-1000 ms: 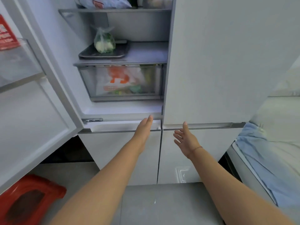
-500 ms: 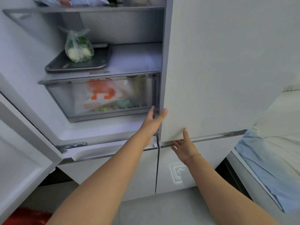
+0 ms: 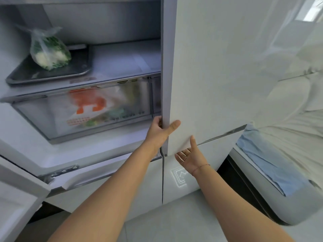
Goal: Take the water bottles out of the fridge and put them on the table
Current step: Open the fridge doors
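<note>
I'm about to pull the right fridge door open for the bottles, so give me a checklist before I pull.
1. Left hand grips right door edge: ok.
2. Right hand at door's bottom edge: ok.
3. Left door open: ok.
4. Bottles visible on the open side: not ok, only a bag on a tray and a drawer.
5. Bottles behind right door: cannot tell.
6. Swing room beside the cloth: cannot tell.

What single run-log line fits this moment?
left hand: grips fridge door edge | right hand: open, at door bottom | water bottles: not seen
</note>
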`<state>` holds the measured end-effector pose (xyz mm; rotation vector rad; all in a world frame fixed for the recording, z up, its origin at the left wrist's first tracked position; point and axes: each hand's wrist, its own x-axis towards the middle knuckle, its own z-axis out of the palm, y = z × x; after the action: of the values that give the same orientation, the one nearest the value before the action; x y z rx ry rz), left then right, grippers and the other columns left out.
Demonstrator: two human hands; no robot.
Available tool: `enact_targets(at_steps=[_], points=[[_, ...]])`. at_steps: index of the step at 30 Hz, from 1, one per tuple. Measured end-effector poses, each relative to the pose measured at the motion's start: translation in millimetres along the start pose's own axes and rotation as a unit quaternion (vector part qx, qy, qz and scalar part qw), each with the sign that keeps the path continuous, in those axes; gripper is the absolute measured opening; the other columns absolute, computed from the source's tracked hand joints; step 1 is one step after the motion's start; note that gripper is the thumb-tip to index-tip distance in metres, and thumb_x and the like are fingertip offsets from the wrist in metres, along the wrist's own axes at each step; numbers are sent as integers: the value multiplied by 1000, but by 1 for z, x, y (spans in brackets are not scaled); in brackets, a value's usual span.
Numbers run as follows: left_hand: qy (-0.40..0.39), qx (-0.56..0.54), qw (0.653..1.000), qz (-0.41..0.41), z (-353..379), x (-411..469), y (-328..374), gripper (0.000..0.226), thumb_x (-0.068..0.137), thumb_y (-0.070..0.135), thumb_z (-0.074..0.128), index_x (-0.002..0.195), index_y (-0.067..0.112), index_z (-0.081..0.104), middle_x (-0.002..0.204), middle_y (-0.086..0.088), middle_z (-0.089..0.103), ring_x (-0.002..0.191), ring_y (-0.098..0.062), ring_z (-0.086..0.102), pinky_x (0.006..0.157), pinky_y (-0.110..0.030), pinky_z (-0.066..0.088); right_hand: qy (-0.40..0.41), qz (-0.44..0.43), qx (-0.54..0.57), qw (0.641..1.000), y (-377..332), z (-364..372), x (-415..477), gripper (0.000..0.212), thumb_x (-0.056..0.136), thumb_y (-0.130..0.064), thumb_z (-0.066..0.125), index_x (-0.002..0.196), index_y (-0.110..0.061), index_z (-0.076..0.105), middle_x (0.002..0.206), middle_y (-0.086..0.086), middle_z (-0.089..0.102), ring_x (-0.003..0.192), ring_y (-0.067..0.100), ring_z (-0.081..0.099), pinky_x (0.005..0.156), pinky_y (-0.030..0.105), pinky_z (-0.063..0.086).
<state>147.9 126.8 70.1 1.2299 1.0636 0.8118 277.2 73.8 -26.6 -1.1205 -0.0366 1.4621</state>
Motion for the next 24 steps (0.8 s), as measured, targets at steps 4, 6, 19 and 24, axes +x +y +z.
enact_targets(at_steps=[4, 6, 19, 24], points=[[0, 14, 1000, 9, 10, -28, -6, 72, 64, 50, 78, 122, 20, 47, 114, 4, 64, 98, -8, 62, 80, -29, 51, 2, -1, -2, 1000, 3, -18, -19, 58, 82, -56, 61, 112, -8, 49, 99, 8, 61, 96, 23, 62, 88, 36, 52], [-13, 30, 999, 13, 16, -45, -8, 81, 54, 57, 76, 121, 23, 46, 115, 6, 63, 99, -10, 61, 79, -32, 51, 4, -10, -6, 1000, 5, -30, -32, 45, 85, -52, 59, 104, -11, 56, 93, 6, 62, 89, 21, 63, 84, 35, 52], [-76, 13, 996, 53, 110, -175, -39, 68, 71, 62, 69, 125, 27, 48, 122, 12, 61, 112, -2, 57, 75, -12, 45, -24, -113, -161, 980, 0, -139, -164, 59, 89, -53, 52, 139, -22, 42, 139, 1, 50, 130, 21, 43, 106, 39, 31], [-105, -13, 993, 49, 166, -220, -45, 56, 83, 59, 45, 128, 27, 51, 120, 17, 61, 107, 9, 57, 87, -15, 43, -17, -231, -226, 946, -19, -174, -228, 70, 80, -66, 54, 141, -35, 40, 143, -13, 46, 133, 8, 41, 114, 40, 28]])
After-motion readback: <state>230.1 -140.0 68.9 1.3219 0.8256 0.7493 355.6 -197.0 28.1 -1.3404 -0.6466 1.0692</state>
